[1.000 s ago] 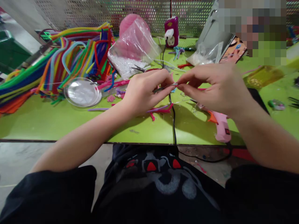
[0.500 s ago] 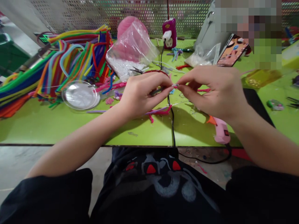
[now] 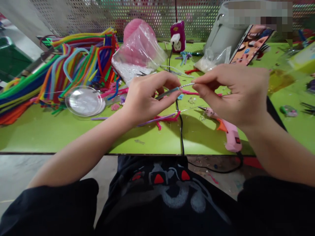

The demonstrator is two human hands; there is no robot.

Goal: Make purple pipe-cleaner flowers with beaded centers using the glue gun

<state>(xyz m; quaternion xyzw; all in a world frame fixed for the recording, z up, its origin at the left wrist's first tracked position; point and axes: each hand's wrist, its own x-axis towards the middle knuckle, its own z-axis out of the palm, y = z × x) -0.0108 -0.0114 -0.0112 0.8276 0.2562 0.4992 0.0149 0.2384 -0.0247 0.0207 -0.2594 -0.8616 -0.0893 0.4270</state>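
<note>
Over the green table my left hand is closed in a pinch round a slender grey-blue strip. From the strip's right end a thin, whitish, twisted-looking strand runs across the gap between my hands. Thumb and forefinger of my right hand are pressed together on that strand's far end. How strip and strand join is too small to make out. Beneath my hands lie pink pipe cleaners and a purple pipe cleaner. A pink glue gun rests under my right wrist.
Bundled coloured pipe cleaners fill the left side, beside a round clear dish. Behind are a plastic bag, a purple power socket and a propped phone. A black cable crosses the table's front edge.
My right hand has moved slightly right and up, away from my left hand. The whitish strand now shows stretched between them, where before the fingertips nearly met.
</note>
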